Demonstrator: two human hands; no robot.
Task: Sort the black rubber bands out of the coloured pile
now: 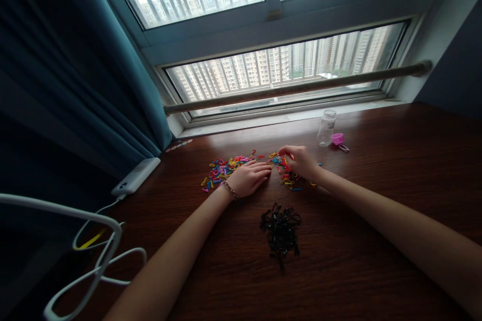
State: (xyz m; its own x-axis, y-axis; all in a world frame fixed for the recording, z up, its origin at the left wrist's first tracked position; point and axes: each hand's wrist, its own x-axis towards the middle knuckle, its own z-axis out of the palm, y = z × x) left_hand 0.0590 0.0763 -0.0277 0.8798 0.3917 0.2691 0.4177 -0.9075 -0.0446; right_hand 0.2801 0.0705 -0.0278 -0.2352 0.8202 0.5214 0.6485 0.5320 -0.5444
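Many small colourful clips (222, 169) lie spread on the dark wooden table (339, 261). My left hand (249, 178), with a beaded bracelet at the wrist, lies palm down with fingers stretched over the right part of this pile. More colourful pieces (289, 180) form a smaller group to the right. Over that group my right hand (297, 159) is curled, its thumb and fingers bent together among the pieces; whatever they grip is too small to make out. A heap of black clips (281, 230) sits nearer to me, touched by neither hand.
A clear open bottle (327, 129) stands near the window, with a pink cap (338, 139) beside it. On the left are a white power bank (136, 176), looped white cables (109, 246) and a blue curtain (124, 75). A rail (301, 88) crosses the window.
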